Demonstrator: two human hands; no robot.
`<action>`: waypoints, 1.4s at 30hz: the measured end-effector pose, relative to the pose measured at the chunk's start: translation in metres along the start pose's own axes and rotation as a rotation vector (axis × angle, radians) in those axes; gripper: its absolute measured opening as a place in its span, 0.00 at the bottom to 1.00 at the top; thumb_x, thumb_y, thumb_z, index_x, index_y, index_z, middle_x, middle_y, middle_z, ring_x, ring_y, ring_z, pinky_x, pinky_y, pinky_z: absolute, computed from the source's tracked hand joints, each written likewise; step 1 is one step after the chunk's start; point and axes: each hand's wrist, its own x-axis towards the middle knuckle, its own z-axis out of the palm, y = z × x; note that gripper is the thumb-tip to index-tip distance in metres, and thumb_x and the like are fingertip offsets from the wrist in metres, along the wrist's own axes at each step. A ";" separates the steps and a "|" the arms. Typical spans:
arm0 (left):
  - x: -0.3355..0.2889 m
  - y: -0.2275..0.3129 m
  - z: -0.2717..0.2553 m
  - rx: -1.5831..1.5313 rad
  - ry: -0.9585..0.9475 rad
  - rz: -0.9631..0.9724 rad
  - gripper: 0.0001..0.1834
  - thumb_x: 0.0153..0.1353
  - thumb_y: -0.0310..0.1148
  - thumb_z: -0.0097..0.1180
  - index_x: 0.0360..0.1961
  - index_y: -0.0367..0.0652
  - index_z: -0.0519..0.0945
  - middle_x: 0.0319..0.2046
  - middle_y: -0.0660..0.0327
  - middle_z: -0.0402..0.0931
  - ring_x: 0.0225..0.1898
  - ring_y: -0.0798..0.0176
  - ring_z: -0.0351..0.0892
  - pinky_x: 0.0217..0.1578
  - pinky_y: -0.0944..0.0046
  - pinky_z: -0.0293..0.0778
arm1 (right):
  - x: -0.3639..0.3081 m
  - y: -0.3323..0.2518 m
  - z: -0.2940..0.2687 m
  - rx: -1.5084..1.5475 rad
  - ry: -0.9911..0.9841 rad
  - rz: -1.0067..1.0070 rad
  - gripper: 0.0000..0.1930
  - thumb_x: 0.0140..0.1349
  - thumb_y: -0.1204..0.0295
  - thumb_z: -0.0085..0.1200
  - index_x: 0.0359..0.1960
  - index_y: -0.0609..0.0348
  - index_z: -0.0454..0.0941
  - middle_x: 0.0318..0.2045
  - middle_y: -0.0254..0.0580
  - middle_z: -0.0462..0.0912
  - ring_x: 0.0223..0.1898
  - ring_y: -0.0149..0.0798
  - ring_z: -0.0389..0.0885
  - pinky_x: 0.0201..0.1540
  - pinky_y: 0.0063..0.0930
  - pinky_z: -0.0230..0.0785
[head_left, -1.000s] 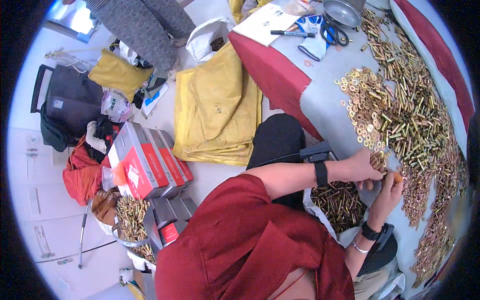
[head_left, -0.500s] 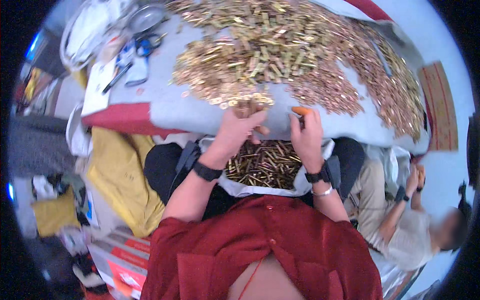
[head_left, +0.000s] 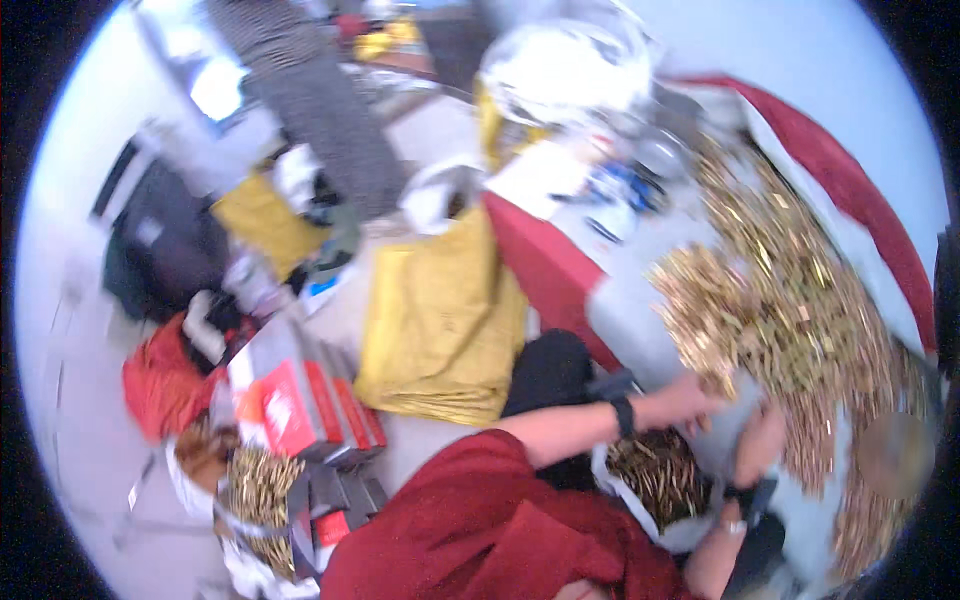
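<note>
Bolts [head_left: 662, 482] fill the white bag [head_left: 616, 484] below the near edge of the table [head_left: 628, 322]; left hand [head_left: 685, 402], fingers curled, and right hand [head_left: 761, 440], opening unclear, sit close by, any hold too blurred to tell; washers [head_left: 694, 300] lie beyond. The view has swung left, hands staying put

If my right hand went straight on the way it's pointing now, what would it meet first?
Most likely the near edge of the heap of small gold-coloured metal pieces, just beyond your bare right hand; blur leaves the hand's height above the table surface unclear.
</note>
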 end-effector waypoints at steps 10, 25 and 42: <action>-0.012 -0.006 0.023 0.041 0.062 0.091 0.14 0.55 0.33 0.58 0.41 0.38 0.73 0.23 0.63 0.73 0.15 0.71 0.73 0.10 0.71 0.69 | -0.005 0.006 -0.009 0.769 0.001 -0.132 0.12 0.61 0.77 0.45 0.45 0.67 0.75 0.40 0.47 0.77 0.42 0.39 0.74 0.46 0.31 0.65; -0.058 0.004 0.045 0.374 0.072 0.265 0.19 0.56 0.39 0.60 0.43 0.39 0.73 0.20 0.65 0.70 0.15 0.72 0.67 0.14 0.69 0.66 | -0.067 -0.026 -0.061 0.915 -0.125 -0.061 0.11 0.63 0.78 0.42 0.43 0.68 0.74 0.41 0.45 0.76 0.42 0.37 0.74 0.48 0.28 0.65; -0.088 0.015 0.059 0.283 0.009 0.252 0.14 0.54 0.36 0.60 0.36 0.38 0.77 0.20 0.60 0.74 0.22 0.68 0.72 0.26 0.63 0.71 | -0.076 -0.019 -0.085 0.599 -0.056 -0.100 0.11 0.64 0.70 0.46 0.40 0.65 0.75 0.36 0.45 0.78 0.37 0.38 0.75 0.43 0.29 0.66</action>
